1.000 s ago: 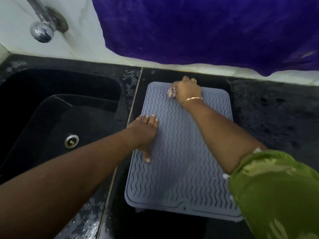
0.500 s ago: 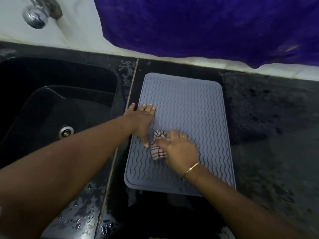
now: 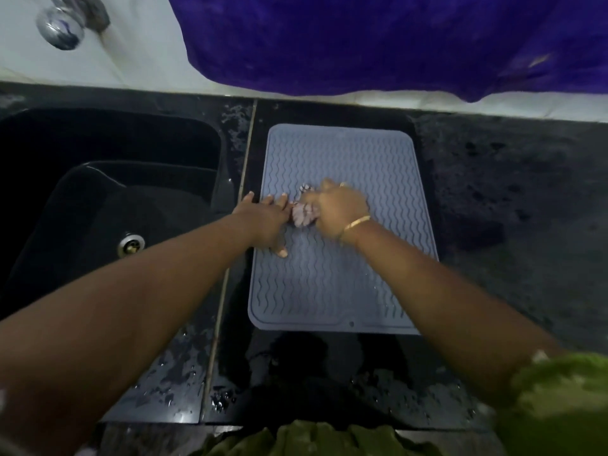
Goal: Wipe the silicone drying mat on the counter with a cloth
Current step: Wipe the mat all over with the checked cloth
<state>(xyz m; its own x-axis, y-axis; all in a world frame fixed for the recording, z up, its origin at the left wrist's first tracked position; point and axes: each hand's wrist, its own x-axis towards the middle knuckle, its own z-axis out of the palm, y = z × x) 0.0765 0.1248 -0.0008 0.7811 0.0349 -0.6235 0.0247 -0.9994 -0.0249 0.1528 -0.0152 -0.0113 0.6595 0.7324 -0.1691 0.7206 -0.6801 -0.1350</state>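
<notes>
A grey silicone drying mat (image 3: 345, 159) with wavy ridges lies flat on the black counter, right of the sink. My right hand (image 3: 339, 209) presses a bunched, pale checked cloth (image 3: 304, 213) onto the mat's middle-left area. Flat on the mat's left edge rests my left hand (image 3: 263, 218), fingers spread, thumb pointing toward me, close beside the cloth. Part of the cloth is hidden under my right hand.
A black sink (image 3: 108, 192) with a metal drain (image 3: 131, 243) sits to the left. A chrome tap (image 3: 62, 24) juts from the white wall. A purple cloth (image 3: 394, 41) hangs behind. Water drops dot the counter's front edge (image 3: 184, 383).
My right hand swept the cloth from the mat's far edge down to its near-middle, then back up a little toward the centre. The left hand stayed on the left edge.
</notes>
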